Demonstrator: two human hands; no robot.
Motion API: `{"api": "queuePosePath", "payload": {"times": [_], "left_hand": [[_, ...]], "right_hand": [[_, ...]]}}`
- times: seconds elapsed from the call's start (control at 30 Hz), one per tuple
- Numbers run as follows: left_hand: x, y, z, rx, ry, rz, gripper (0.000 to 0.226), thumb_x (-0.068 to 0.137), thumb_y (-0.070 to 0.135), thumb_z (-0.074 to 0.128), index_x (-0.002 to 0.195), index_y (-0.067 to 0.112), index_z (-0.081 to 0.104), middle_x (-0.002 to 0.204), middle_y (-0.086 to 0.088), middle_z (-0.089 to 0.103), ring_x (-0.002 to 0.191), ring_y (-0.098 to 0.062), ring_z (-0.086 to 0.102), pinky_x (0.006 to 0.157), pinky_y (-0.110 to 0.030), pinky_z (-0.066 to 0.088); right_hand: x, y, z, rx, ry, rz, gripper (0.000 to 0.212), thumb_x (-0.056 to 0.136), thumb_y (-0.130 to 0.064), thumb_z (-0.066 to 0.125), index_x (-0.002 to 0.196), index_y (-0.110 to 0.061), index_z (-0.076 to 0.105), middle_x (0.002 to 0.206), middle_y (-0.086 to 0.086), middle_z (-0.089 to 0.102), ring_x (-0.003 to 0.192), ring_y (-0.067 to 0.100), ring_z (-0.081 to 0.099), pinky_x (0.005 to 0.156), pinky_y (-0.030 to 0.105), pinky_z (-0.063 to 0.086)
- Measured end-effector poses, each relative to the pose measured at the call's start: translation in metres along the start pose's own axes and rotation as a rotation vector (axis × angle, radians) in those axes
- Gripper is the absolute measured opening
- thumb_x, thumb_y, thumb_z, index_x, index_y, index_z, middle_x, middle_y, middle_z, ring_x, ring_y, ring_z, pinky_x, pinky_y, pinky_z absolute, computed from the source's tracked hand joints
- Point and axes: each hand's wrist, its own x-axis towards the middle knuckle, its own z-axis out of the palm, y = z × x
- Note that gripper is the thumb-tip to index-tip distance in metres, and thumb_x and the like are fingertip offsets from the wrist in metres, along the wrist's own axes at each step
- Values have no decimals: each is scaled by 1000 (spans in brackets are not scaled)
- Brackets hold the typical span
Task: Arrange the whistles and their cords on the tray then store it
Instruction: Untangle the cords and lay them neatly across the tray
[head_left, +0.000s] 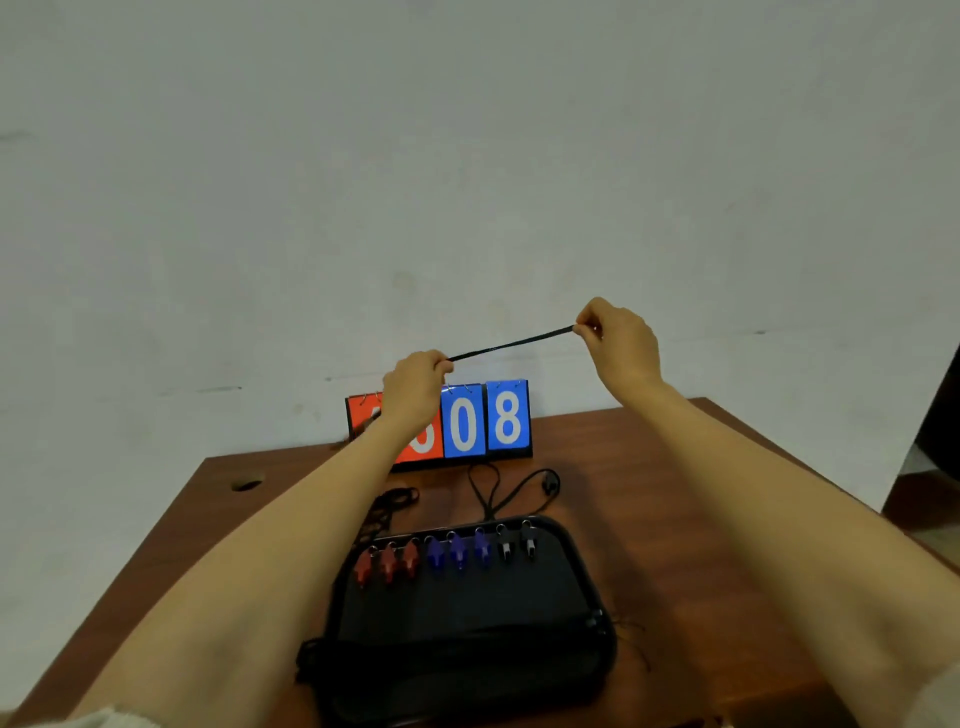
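A black cord is stretched taut in the air above the table. My left hand grips its lower end and my right hand pinches its upper end. Below them a black tray lies on the wooden table. Along its far edge stand several whistles in a row: three red whistles, three blue whistles and two black whistles. Loose black cords lie on the table behind the tray, and another bundle of cords lies by my left forearm.
A flip scoreboard with red and blue number cards stands at the table's far edge against the wall. The wooden table has a round hole at its far left corner. A dark object stands off to the right.
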Motion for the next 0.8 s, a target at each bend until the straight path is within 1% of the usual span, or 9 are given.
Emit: {"api": "queuePosePath", "payload": {"times": [0.13, 0.27, 0.4, 0.5, 0.6, 0.67, 0.73, 0.77, 0.8], "left_hand": [[-15, -21, -24, 45, 31, -1, 31, 99, 19, 39, 113, 5, 63, 113, -15, 65, 100, -29, 61, 82, -36, 48], [-45, -54, -37, 108, -10, -63, 34, 100, 21, 38, 115, 3, 62, 114, -15, 65, 102, -30, 62, 79, -33, 45], [-81, -82, -43, 174, -73, -86, 30, 100, 15, 39, 109, 1, 64, 106, -17, 67, 93, -35, 60, 77, -39, 46], [-108, -96, -40, 209, -104, -141, 28, 100, 19, 41, 106, 6, 65, 102, -15, 67, 86, -30, 59, 71, -36, 44], [-135, -105, -32, 316, -174, -162, 29, 100, 17, 39, 117, 9, 60, 114, -13, 60, 99, -32, 59, 77, -39, 45], [-154, -111, -26, 346, -259, -148, 32, 98, 9, 37, 125, 6, 54, 120, -16, 53, 106, -35, 55, 86, -42, 45], [-170, -119, -20, 306, -331, -154, 37, 96, 4, 36, 130, 5, 49, 125, -17, 52, 110, -36, 55, 91, -42, 45], [-178, -125, -16, 281, -344, -170, 36, 96, 4, 36, 129, 7, 48, 123, -18, 55, 106, -35, 56, 88, -44, 46], [-186, -131, -14, 260, -339, -203, 30, 97, 7, 36, 124, 8, 49, 117, -18, 59, 98, -35, 58, 81, -44, 47]], "right_hand": [[-12, 1, -11, -42, -1, 13, 16, 96, -18, 53, 96, -4, 60, 85, 13, 66, 76, 28, 59, 63, 36, 46], [-37, 10, -11, -76, -83, 72, 16, 97, -19, 53, 97, -5, 60, 87, 14, 68, 76, 31, 61, 65, 37, 48], [-70, 17, -9, -116, -195, 106, 15, 96, -18, 54, 98, -5, 60, 88, 15, 69, 77, 33, 62, 62, 33, 44], [-96, 23, -5, -144, -273, 123, 14, 95, -19, 55, 98, -7, 62, 93, 13, 70, 82, 31, 63, 62, 31, 44], [-123, 28, 1, -163, -378, 149, 15, 93, -21, 59, 99, -10, 67, 100, 10, 71, 89, 29, 65, 72, 37, 52], [-141, 32, 6, -178, -438, 168, 17, 94, -18, 58, 103, -8, 68, 103, 12, 72, 92, 29, 66, 77, 39, 53], [-160, 35, 11, -194, -480, 186, 19, 95, -12, 54, 106, -7, 68, 105, 12, 71, 94, 30, 66, 80, 38, 52], [-168, 39, 14, -202, -503, 192, 20, 96, -10, 52, 106, -7, 68, 106, 12, 71, 95, 30, 66, 81, 38, 52], [-177, 42, 16, -214, -532, 201, 20, 96, -8, 50, 105, -8, 68, 106, 12, 71, 94, 30, 66, 81, 39, 53]]}}
